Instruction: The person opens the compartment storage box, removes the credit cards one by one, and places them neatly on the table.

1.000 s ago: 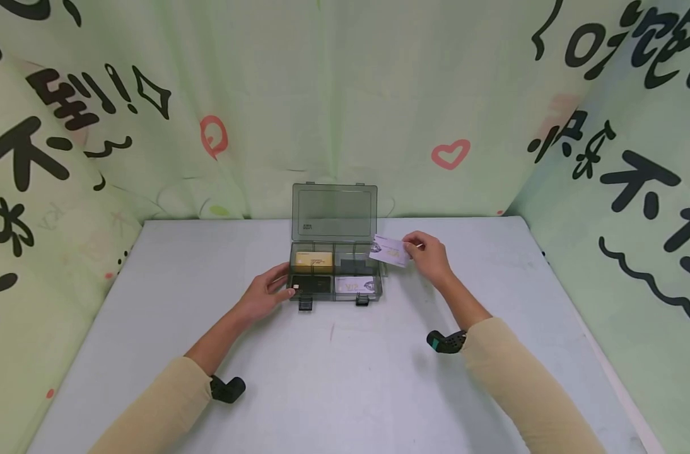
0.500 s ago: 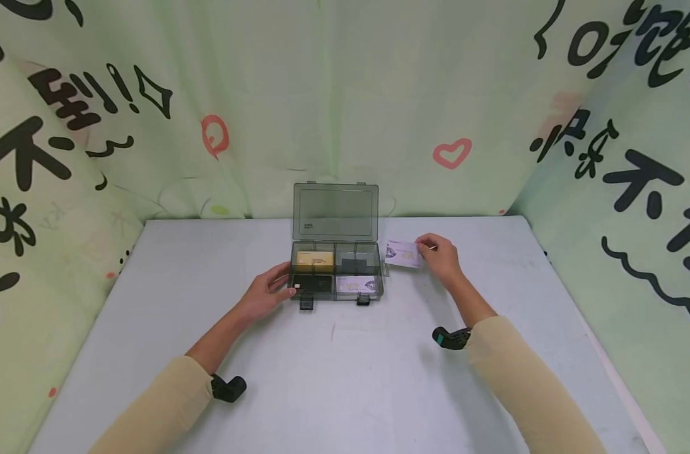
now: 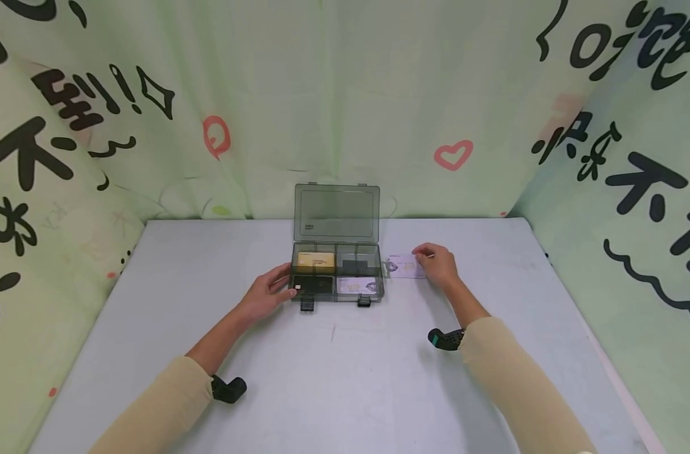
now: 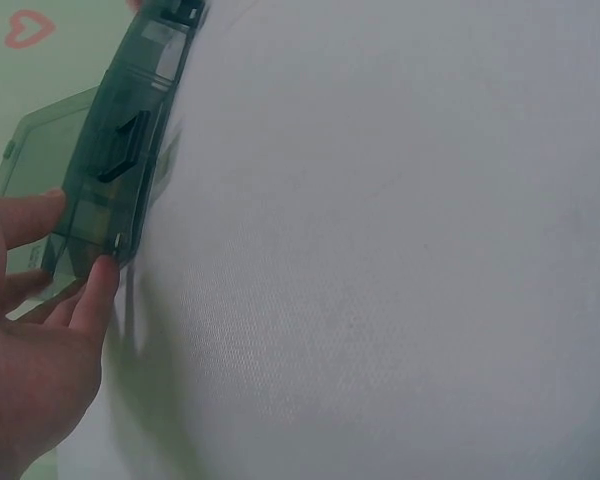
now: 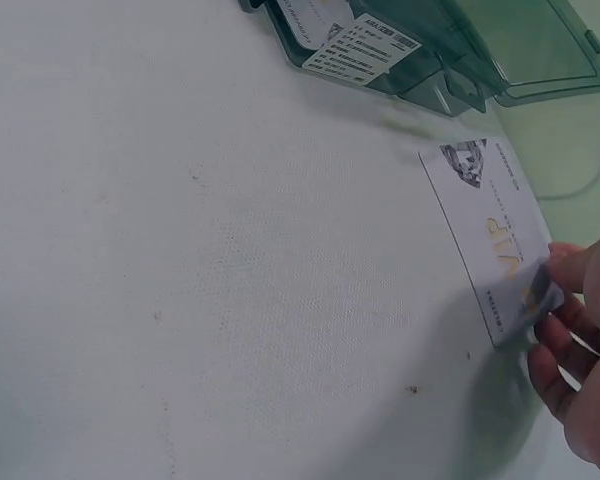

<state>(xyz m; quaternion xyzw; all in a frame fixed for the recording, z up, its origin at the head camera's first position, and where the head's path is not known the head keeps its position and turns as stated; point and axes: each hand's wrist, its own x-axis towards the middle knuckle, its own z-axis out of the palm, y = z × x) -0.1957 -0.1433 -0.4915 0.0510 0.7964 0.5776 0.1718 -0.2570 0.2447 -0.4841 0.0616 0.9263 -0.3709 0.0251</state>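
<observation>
A translucent grey-green compartment box [image 3: 336,272] stands on the table with its lid [image 3: 337,213] raised at the back. My left hand [image 3: 262,295] holds its left end, thumb at the front corner and fingers along the side. My right hand [image 3: 438,263] pinches the right end of a pale purple VIP card [image 3: 404,267], just right of the box. The card looks low over the table or on it; I cannot tell which. Inside the box are a yellow card [image 3: 315,260] at back left, a black card [image 3: 316,284] at front left and another VIP card [image 3: 353,285] at front right.
The white table [image 3: 333,378] extends in front and to both sides. A pale green printed curtain [image 3: 333,107] hangs behind and at the sides. Two dark latches hang at the box front, and a barcode label [image 5: 365,48] is on its right side.
My right hand has carried the VIP card from above the box's back right compartment to the right, then lowered it beside the box. My left hand keeps its place on the box.
</observation>
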